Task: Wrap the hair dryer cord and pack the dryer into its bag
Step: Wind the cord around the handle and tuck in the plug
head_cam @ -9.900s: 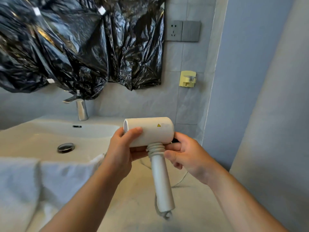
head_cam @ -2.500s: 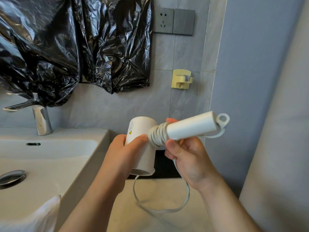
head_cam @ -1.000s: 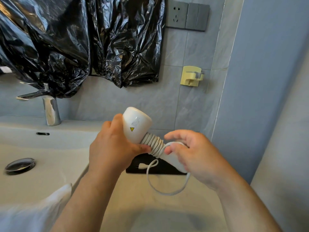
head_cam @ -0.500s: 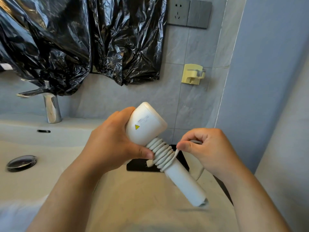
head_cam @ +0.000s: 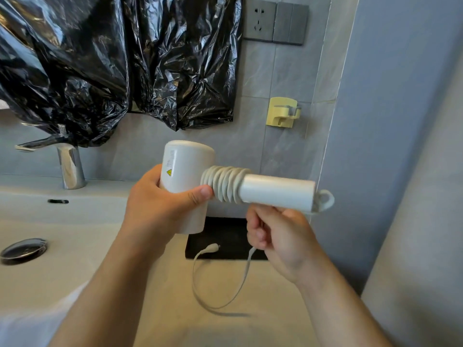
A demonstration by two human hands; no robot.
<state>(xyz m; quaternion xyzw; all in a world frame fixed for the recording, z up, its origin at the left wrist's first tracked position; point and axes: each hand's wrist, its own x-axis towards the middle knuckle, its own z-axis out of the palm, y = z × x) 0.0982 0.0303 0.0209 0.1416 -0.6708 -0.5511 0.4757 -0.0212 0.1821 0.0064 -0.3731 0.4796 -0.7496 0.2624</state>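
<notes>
Now white hair dryer [head_cam: 186,171], cord [head_cam: 225,184] coiled tight round handle.

Pale stone countertop [head_cam: 175,321]; flat black pouch [head_cam: 220,231] lying at the back against the wall, white basin [head_cam: 87,211] adjoining left.

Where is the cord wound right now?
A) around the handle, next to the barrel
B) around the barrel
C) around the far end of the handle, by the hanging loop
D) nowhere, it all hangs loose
A: the coils of the cord sit on the handle right against the barrel, which the left hand grips. The rest of the handle is bare, and the right hand holds the loose tail.
</notes>
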